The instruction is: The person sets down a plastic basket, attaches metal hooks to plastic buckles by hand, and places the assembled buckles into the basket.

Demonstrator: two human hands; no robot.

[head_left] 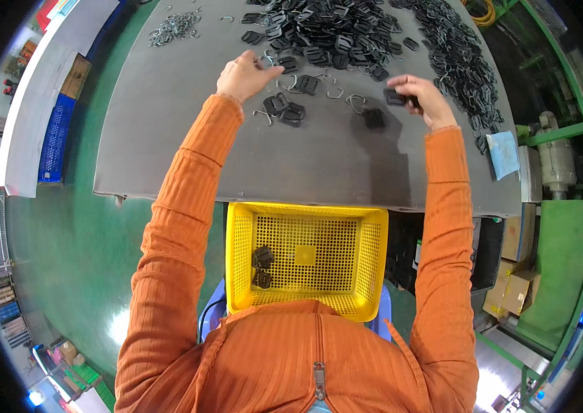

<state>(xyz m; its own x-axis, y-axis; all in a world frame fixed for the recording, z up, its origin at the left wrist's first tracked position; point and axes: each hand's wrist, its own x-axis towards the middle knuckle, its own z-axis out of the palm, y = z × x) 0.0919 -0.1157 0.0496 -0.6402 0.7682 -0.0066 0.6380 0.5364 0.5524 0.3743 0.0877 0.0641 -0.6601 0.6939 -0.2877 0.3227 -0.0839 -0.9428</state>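
Observation:
My right hand (pixel 421 98) holds a black plastic buckle (pixel 394 97) between thumb and fingers, above the right part of the grey table. Farther left, my left hand (pixel 242 76) has its fingers curled in beside a bent metal wire hook (pixel 268 60) and a black buckle (pixel 287 65); what it grips, if anything, is too small to make out. Between my hands lie a loose buckle (pixel 307 85), a few wire hooks (pixel 334 92) and a pair of buckles (pixel 293 113). Another dark buckle (pixel 373 118) rests just below my right hand.
A big heap of black buckles (pixel 336 31) covers the table's far middle. Dark hooks pile along its right side (pixel 460 69); silver hooks (pixel 173 29) sit far left. Against the near edge stands a yellow basket (pixel 377 265) with dark pieces (pixel 262 257) inside. A blue packet (pixel 503 154) lies right.

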